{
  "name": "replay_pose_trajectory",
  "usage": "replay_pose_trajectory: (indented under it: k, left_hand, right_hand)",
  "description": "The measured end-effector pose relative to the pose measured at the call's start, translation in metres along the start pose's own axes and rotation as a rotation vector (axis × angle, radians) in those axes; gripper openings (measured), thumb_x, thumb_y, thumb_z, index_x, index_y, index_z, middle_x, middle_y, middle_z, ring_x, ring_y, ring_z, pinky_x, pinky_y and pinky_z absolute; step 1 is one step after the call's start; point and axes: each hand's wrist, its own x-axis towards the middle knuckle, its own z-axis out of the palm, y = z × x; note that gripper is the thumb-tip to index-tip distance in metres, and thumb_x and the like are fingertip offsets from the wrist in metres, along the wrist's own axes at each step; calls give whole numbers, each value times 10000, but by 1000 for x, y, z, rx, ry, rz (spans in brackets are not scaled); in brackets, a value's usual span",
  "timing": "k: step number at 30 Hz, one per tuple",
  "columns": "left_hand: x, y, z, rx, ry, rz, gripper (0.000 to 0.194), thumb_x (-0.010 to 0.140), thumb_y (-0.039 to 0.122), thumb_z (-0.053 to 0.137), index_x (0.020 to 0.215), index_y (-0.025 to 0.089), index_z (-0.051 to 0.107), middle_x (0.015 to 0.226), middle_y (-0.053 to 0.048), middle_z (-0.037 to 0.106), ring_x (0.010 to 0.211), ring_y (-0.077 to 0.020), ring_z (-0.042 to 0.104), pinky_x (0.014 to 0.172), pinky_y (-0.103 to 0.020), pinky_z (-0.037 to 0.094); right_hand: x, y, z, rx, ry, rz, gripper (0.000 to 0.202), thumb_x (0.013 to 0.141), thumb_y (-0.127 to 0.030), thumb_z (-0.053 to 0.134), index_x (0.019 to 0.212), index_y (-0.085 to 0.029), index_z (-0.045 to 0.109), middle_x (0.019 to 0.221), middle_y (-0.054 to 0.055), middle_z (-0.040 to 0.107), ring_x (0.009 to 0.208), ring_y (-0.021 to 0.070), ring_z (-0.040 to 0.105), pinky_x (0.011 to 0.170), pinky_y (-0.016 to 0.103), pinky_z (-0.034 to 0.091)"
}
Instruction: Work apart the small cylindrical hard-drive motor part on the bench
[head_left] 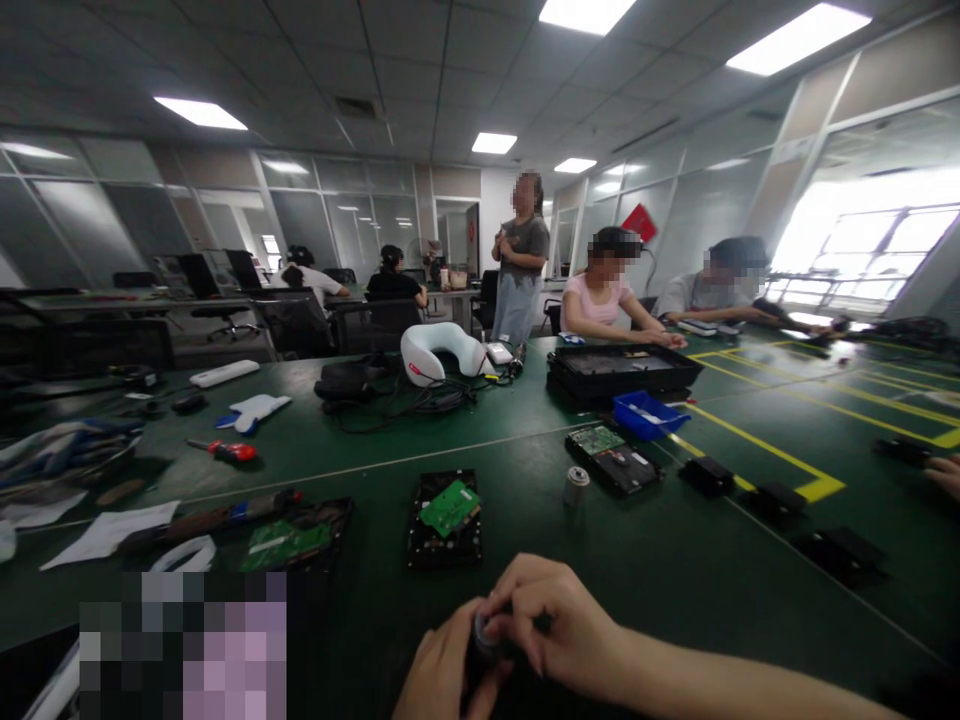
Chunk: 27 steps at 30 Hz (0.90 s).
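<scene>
Left hand (442, 665) and right hand (551, 620) grip one small cylinder (484, 640)

An open office is seen, lit by rectangular ceiling panels (201, 113). Glass partitions (337, 215) are set along the far wall; bright windows (862, 250) are placed at right. A long green table (750, 560) is marked with yellow tape lines (780, 455). Dark office chairs (296, 325) are ranged behind.
</scene>
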Motion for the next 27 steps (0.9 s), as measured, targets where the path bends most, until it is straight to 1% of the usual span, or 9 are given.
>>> replay_pose_trajectory:
  k: [7,9,11,13,14,15,18,21,27]
  left_hand:
    - [-1,7,-5,13,-20,-16,359,840,232,545,1199,224,534,878,-54,691,753,-205,634,682,-290,496]
    - [-1,8,-6,23,-28,-21,365,840,237,555,1204,225,537,881,-53,689,761,-207,632,688,-291,493]
    - [-1,9,-5,27,-21,-39,370,843,252,560,1211,226,539,868,-51,684,771,-213,628,699,-300,491]
    - [-2,10,-5,28,-8,-65,376,850,268,555,1223,229,535,855,-49,676,779,-218,621,706,-309,486]
    - [-3,11,-5,26,-10,-78,379,852,276,553,1228,232,532,854,-48,672,779,-219,617,704,-310,484]
    - [-3,11,-6,22,-14,-90,382,853,283,553,1231,234,531,853,-47,669,773,-218,614,699,-309,483]
    - [-4,14,-8,3,-39,-110,381,855,295,547,1230,232,533,852,-46,663,750,-211,602,682,-303,479]
    - [-3,15,-11,-13,-51,-108,372,855,287,543,1221,224,536,842,-44,650,746,-204,588,683,-299,473]
    - [0,17,-12,-62,-50,-156,369,823,296,586,1186,231,559,735,-4,595,677,-179,564,647,-278,446]
  right_hand:
    - [3,-4,0,-55,-59,-24,429,859,-217,602,449,-171,481,762,30,688,797,123,637,722,242,490]
    - [4,-5,-3,-28,-16,-18,431,859,-219,603,452,-169,470,760,35,692,791,124,645,716,245,494]
    - [7,-3,-9,10,66,16,441,866,-230,597,455,-166,449,768,46,693,786,126,657,701,245,501]
    - [10,3,-18,35,132,91,447,863,-259,604,462,-163,430,771,60,684,794,137,674,683,245,510]
    - [11,7,-23,43,131,145,444,851,-280,622,470,-161,427,761,63,674,805,150,684,678,248,515]
    - [12,12,-27,54,108,200,441,833,-304,642,476,-160,426,739,60,663,806,164,693,665,249,518]
    - [10,28,-33,108,-83,333,440,797,-350,673,488,-155,429,698,49,640,814,195,708,639,249,531]
    - [6,39,-33,141,-234,377,421,781,-342,687,493,-145,451,693,35,616,836,201,711,646,239,539]
    - [3,47,-34,182,-299,389,383,719,-336,744,520,-136,485,722,14,598,850,193,710,646,206,529]
